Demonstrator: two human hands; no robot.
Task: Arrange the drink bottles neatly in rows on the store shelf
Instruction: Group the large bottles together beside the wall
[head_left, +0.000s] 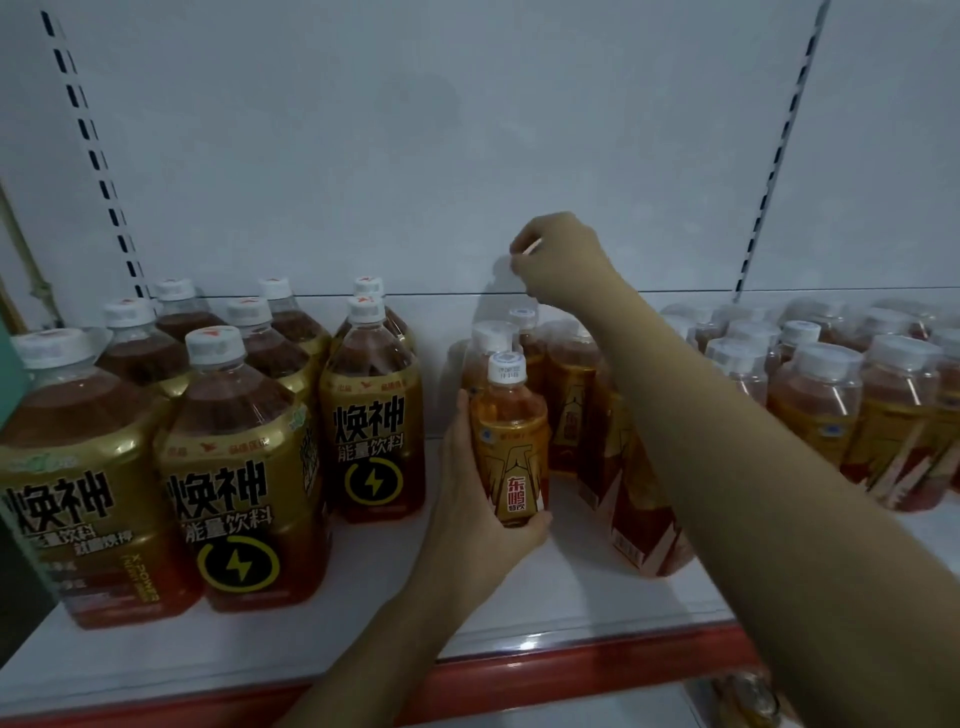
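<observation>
My left hand (467, 499) grips a small orange drink bottle (511, 447) with a white cap, upright just above the white shelf (571, 592). Right behind it stands a short row of similar orange bottles (569, 395). My right hand (561, 260) reaches over them to the back panel, above the rearmost cap, fingers pinched together; whether they hold anything is unclear. My right forearm hides part of a taller orange bottle (639, 493). At the left, large gold-labelled bottles (234, 467) stand in rows.
More white-capped orange bottles (821, 405) crowd the shelf's right side. The shelf has a red front strip (571, 665), and slotted uprights (98, 156) flank the white back panel. Bare shelf lies in front of the small bottles. Another bottle (748, 696) shows on the level below.
</observation>
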